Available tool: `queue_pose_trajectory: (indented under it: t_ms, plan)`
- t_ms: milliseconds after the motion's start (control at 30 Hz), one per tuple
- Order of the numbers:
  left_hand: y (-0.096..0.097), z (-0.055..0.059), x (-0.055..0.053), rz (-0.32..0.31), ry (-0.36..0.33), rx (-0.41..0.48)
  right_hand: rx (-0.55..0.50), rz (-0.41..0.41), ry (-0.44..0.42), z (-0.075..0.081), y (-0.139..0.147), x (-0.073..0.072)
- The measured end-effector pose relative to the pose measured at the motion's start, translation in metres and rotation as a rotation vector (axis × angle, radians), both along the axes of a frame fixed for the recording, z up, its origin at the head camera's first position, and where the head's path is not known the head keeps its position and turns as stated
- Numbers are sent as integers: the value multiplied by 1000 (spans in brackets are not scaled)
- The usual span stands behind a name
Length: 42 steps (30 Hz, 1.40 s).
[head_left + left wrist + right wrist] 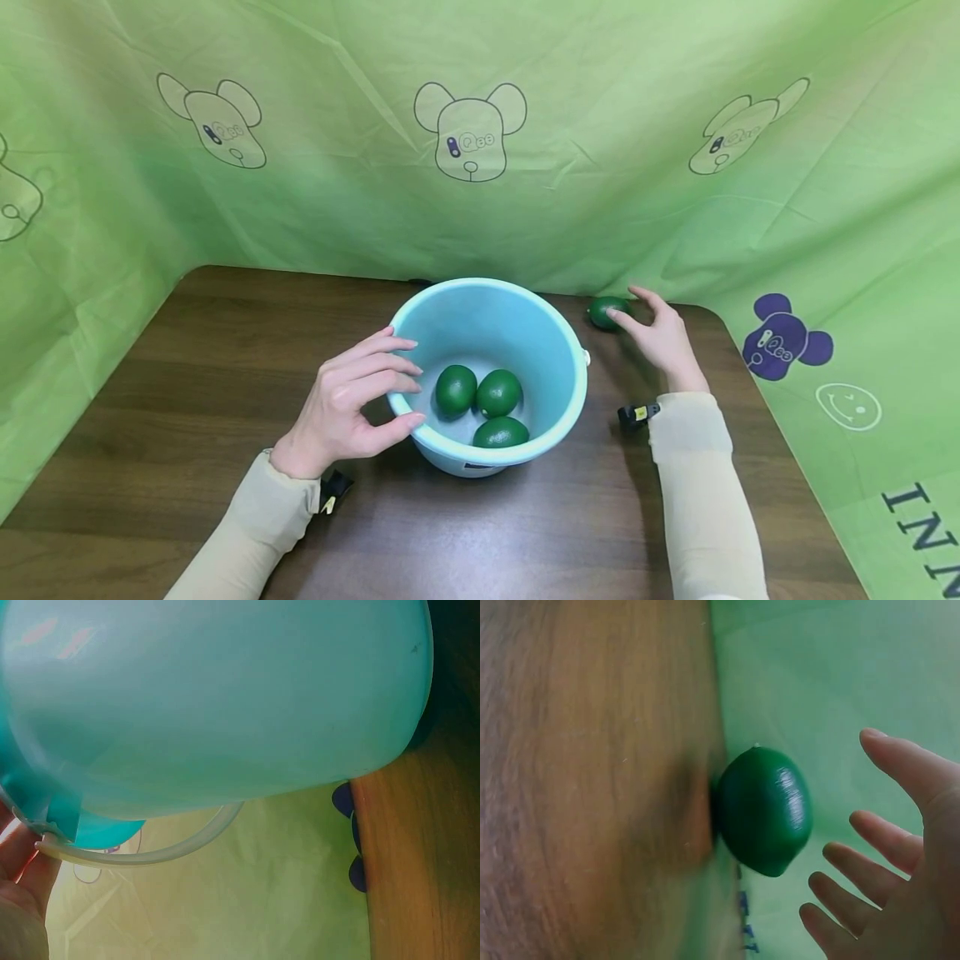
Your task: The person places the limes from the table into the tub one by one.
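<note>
A light blue bucket point(487, 325) stands upright on the table with several green limes point(456, 390) inside at its bottom. My left hand point(352, 396) rests at the bucket's left rim, its fingers reaching over the edge and its thumb at the front left. In the left wrist view the bucket's outer wall point(225, 697) fills most of the picture. Another lime point(606, 312) lies on the table, right of the bucket. Beside it is my right hand point(663, 342), thumb and fingers spread; in the right wrist view a gap separates them from the lime point(765, 810).
The brown wooden table point(187, 400) ends at the back against a green printed cloth point(337, 208), which also hangs at both sides. A pale handle point(150, 857) hangs from the bucket's rim. Each wrist wears a small dark device point(335, 487).
</note>
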<state>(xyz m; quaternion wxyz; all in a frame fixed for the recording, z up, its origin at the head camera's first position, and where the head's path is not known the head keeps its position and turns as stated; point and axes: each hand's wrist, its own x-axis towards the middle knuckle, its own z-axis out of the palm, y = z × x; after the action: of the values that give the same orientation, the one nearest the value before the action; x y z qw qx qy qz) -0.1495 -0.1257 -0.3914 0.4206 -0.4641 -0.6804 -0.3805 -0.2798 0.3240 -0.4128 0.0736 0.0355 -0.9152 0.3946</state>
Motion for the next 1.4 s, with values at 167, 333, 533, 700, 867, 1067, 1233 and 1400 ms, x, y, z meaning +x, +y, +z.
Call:
queue_pose_trajectory:
  t_ms: [167,333,533,700,867,1067,1233,1400]
  plan:
    - [-1,-1,0,3,-3,-1,12,21,-44,-8,3,-6]
    - [-2,-1,1,7,-10,-3,30,40,-50,-14,4,-12]
    - [-3,-1,1,8,-11,-3,32,47,-62,-19,4,-15]
    - [-3,0,1,6,-19,-7,-3,60,-81,-20,4,-15]
    - [-3,0,1,8,-25,-8,3,55,-75,-17,4,-15]
    - [-2,1,0,3,-24,-6,31,35,-47,-17,5,-18]
    - [-1,1,-1,1,-22,-7,37,21,-51,-19,4,-20]
    - [-1,0,-1,1,-20,-4,48,24,-49,-20,1,-25]
